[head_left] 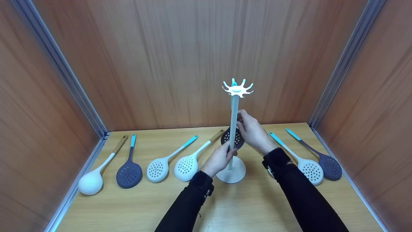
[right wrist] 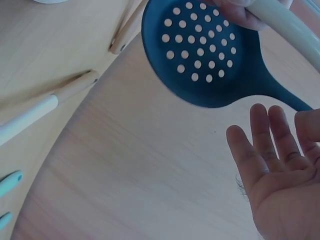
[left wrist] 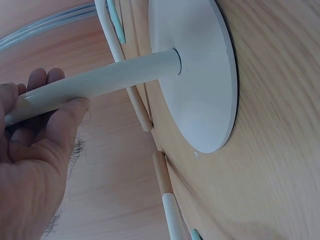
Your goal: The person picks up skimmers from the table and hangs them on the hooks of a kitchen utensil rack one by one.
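Note:
A white utensil stand rises from its round base, with a ring of curved hooks on top. My left hand grips the pole low down, its fingers and thumb around it in the left wrist view. Behind the pole, a dark skimmer with round holes hangs head down, its turquoise handle end up at the hooks. My right hand pinches its neck between thumb and forefinger; the other fingers are spread away from it in the right wrist view.
Left of the stand lie a white ladle, a dark skimmer, a white skimmer with turquoise handle and a wooden-handled white skimmer. Right lie another white skimmer and a dark one. Wooden panels enclose the table.

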Motion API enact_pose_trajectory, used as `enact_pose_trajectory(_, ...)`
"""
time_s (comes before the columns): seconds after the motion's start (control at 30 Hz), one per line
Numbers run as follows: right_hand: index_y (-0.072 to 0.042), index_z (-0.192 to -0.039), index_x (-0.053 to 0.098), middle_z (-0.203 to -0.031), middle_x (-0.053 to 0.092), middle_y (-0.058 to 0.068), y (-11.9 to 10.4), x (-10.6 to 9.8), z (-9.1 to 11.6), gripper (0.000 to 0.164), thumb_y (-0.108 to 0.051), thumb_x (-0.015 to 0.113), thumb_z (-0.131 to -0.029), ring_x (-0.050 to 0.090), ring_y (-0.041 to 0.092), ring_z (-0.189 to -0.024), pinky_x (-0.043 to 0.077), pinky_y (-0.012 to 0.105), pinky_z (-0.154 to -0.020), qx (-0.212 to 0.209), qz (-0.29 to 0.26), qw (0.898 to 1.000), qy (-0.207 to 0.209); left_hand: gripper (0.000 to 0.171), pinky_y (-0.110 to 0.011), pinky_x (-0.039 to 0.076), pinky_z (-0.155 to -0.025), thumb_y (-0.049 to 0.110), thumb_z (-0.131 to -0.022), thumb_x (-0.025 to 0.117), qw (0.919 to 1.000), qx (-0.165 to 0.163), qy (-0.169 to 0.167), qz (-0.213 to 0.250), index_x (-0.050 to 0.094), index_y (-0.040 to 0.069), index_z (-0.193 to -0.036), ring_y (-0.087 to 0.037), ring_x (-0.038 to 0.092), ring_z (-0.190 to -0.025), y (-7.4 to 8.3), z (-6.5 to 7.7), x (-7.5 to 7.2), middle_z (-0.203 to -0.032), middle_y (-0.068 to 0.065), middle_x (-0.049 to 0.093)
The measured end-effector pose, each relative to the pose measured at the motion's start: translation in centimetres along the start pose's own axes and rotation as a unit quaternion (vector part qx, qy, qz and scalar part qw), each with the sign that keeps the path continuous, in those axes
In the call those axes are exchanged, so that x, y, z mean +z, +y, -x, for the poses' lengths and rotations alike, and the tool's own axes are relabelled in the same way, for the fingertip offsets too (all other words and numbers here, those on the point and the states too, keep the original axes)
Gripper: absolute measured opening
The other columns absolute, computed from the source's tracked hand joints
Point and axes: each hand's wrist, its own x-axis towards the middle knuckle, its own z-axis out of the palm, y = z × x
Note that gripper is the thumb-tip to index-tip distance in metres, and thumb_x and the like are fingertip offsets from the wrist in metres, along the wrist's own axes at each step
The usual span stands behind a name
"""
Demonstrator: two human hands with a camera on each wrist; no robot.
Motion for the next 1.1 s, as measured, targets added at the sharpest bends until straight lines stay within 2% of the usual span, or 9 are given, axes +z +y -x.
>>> enact_pose_trajectory(0.2,-0.017,-0.133,0.057,-0.127,0.068,0.005,0.5,-0.3,0.0,0.024,-0.014,0.057,-0.109,0.070,0.029,-0.125,0.059,0.049,-0.106,0.000,0.000,1.000,-0.010,0.017,-0.043,0.061,-0.100,0.029,-0.112,0.052,1.0000,-0.005,-0.004,0.005,0.061,0.018,-0.122,-0.019,0.076,-0.110,0.0,-0.1,-0.1,-0.109,-0.002,0.079)
enact_pose_trajectory(0.37,-0.023,-0.132,0.060,-0.126,0.068,0.001,1.2,-0.3,0.2,0.024,-0.022,0.061,-0.108,0.067,0.028,-0.127,0.057,0.051,-0.109,0.019,0.016,1.000,-0.019,0.022,-0.045,0.060,-0.101,0.030,-0.112,0.052,0.9998,-0.015,-0.007,0.009,0.061,0.018,-0.128,-0.018,0.075,-0.110,0.0,-0.2,0.0,-0.110,-0.002,0.079)
enact_pose_trajectory(0.5,-0.023,-0.133,0.061,-0.128,0.068,0.002,1.7,-0.3,0.4,0.026,-0.028,0.063,-0.108,0.065,0.029,-0.128,0.055,0.053,-0.110,0.042,0.027,0.998,-0.025,0.020,-0.045,0.061,-0.100,0.031,-0.112,0.052,0.9996,-0.026,-0.008,0.008,0.061,0.020,-0.127,-0.017,0.075,-0.109,0.1,-0.2,0.0,-0.108,0.000,0.079)
enact_pose_trajectory(0.77,-0.015,-0.140,0.058,-0.138,0.066,0.013,2.8,-0.5,0.9,0.040,-0.034,0.064,-0.106,0.064,0.035,-0.130,0.056,0.055,-0.107,0.082,0.075,0.994,-0.021,0.017,-0.041,0.061,-0.097,0.032,-0.112,0.052,0.9998,0.004,0.006,-0.018,0.060,0.019,-0.118,-0.016,0.075,-0.107,-0.1,-0.1,0.1,-0.106,0.000,0.079)
enact_pose_trajectory(1.1,-0.016,-0.141,0.056,-0.138,0.065,0.013,4.8,-0.3,1.0,0.042,-0.041,0.059,-0.108,0.064,0.036,-0.131,0.057,0.056,-0.104,0.131,0.093,0.986,-0.033,0.016,-0.042,0.061,-0.098,0.035,-0.112,0.052,0.9999,-0.012,-0.002,0.000,0.059,0.021,-0.112,-0.014,0.074,-0.108,-0.1,-0.1,0.0,-0.108,0.003,0.078)
